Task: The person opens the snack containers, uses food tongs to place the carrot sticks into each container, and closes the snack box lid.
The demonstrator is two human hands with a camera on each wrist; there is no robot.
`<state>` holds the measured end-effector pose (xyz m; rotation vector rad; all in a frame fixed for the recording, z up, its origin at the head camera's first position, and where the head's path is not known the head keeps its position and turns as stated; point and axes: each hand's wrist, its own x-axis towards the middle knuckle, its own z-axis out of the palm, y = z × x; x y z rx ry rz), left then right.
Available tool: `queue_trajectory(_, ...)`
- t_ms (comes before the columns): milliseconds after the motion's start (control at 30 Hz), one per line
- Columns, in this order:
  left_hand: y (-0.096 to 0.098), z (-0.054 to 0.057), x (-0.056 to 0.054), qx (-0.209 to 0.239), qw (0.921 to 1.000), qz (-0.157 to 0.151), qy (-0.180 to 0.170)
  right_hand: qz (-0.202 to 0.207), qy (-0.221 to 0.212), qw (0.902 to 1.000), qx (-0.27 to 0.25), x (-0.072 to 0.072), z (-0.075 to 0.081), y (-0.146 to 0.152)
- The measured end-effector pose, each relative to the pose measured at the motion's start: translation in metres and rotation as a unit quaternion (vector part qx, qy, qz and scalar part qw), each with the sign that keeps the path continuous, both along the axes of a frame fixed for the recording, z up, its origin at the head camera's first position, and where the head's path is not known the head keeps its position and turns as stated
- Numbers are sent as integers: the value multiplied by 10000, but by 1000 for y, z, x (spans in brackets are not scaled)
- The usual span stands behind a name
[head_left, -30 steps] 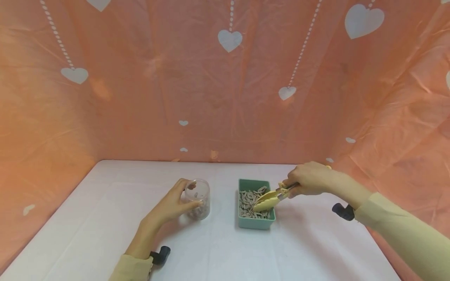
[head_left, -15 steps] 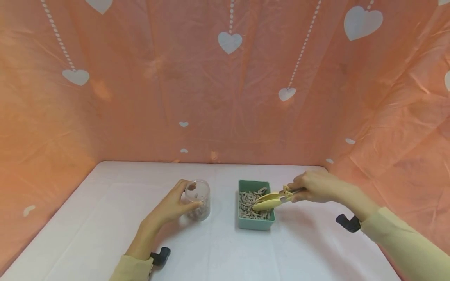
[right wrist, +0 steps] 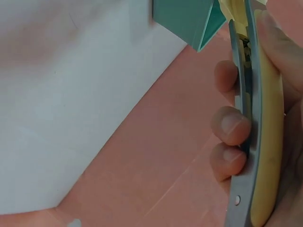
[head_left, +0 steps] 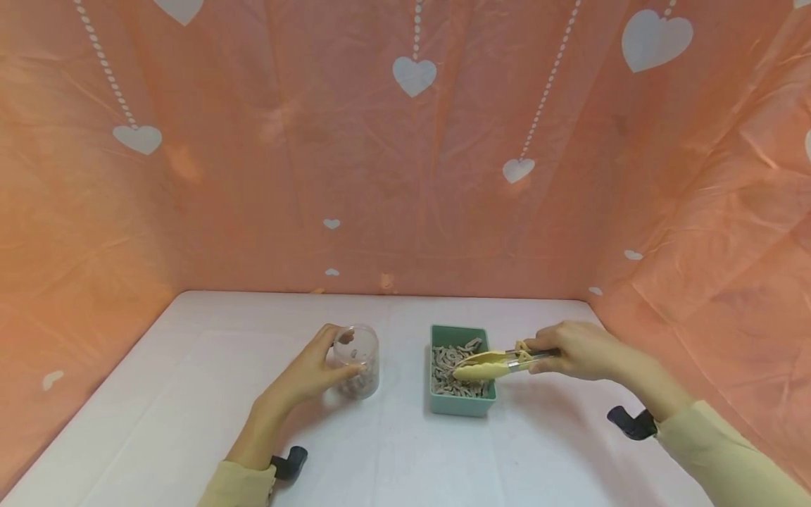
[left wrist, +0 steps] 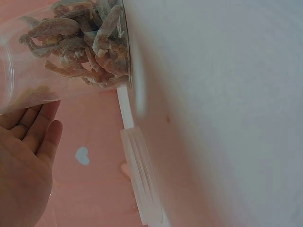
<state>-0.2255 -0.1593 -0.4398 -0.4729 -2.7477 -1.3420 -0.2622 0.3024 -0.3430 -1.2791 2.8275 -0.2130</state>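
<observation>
Firmly, it seems, the right hand [head_left: 579,351] grips yellow tongs [head_left: 483,370], tips among brownish pieces [head_left: 445,360] in a green box [head_left: 461,405]; leftward, the left hand [head_left: 313,365] holds a clear jar [head_left: 369,352] (partly filled) on the white table [head_left: 405,465].

The head view is softly and quite evenly bright; the orange, heart-printed sheet [head_left: 272,190] glows warmer at its left side. On the flat white surface [head_left: 405,461], shadows are pale with soft edges. Both wrist views are dimmer, greyish, weak in contrast.
</observation>
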Motion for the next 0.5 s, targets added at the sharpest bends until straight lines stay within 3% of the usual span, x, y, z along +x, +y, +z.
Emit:
queue_trajectory(333, 1, -2, 0, 59, 10000, 9, -78, -165, 133, 9989, -407, 6, -11, 6)
queue_trajectory(500, 1, -2, 0, 55, 9999, 24, -93, -341, -31, 9971, -678, 8, -11, 8)
